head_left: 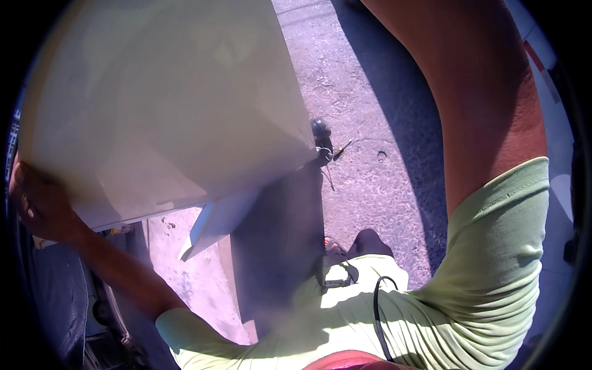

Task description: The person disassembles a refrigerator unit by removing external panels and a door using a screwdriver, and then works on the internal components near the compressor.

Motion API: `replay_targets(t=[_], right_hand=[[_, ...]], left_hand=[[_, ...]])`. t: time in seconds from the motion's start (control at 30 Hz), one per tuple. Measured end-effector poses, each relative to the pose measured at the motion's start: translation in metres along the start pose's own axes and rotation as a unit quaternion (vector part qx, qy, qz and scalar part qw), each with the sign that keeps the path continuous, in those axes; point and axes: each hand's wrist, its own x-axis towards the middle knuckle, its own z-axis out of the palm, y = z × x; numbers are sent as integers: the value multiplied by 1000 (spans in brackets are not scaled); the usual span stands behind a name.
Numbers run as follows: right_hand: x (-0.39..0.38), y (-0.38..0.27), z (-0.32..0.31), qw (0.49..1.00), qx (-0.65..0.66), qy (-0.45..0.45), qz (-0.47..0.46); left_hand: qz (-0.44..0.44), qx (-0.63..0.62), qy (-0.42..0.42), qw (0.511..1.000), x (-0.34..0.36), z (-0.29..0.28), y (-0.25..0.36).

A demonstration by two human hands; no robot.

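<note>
A large pale cream panel (166, 105), smooth and broad, fills the upper left of the view. I cannot tell whether it is a single sheet or one side of a big box. A whitish flap (225, 219) hangs below its lower edge. My left hand (43, 203) is closed on the panel's lower left corner, its fingertips partly hidden. My right arm (481, 92) reaches up and out past the top edge, so the right hand is out of view.
Sunlit rough concrete ground (370, 160) lies to the right, crossed by a dark shadow. A small black object with thin wire-like pieces (322, 132) is on the ground by the panel's right corner. Dark fabric (52, 296) is at the lower left.
</note>
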Motion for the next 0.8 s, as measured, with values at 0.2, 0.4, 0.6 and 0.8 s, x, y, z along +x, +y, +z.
replay_targets(t=[0.2,0.4,0.6,0.8], right_hand=[[96,45,50,994,90,-42,-45],[180,105,115,970,207,-97,-87],[220,151,177,913,366,-145,-103],[102,305,296,849,492,-87,173]], left_hand=[[-41,215,-112,969,-32,35,-87],[-156,240,-97,953,-16,72,-82],[24,359,-139,923,-23,82,-192],[83,359,-151,917,-39,134,-253]])
